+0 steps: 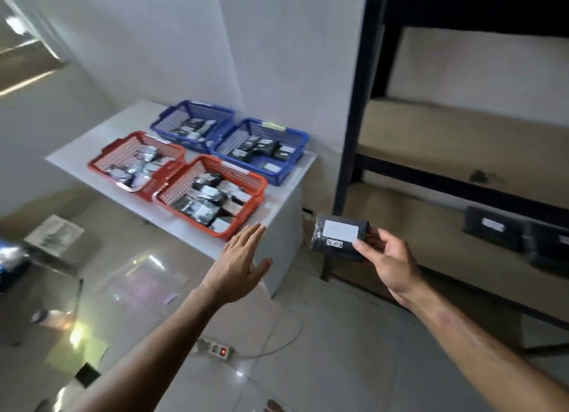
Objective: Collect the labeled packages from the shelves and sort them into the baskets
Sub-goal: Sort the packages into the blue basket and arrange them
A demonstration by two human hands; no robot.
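Right hand (388, 259) pinches a dark wrapped package (338, 237) in mid-air beside the shelf unit (351, 128), white label up; a smaller strip reads roughly "06-07-24", a bit blurred. Left hand (238, 265) is spread flat, holding nothing, near the white bench (77, 153). On the bench sit two blue baskets (277, 177) and two red baskets (215, 230), all holding labeled packages. Two more dark packages (492, 230) lie on a lower shelf. Glossy tiled floor, power strip (215, 348) lit red.
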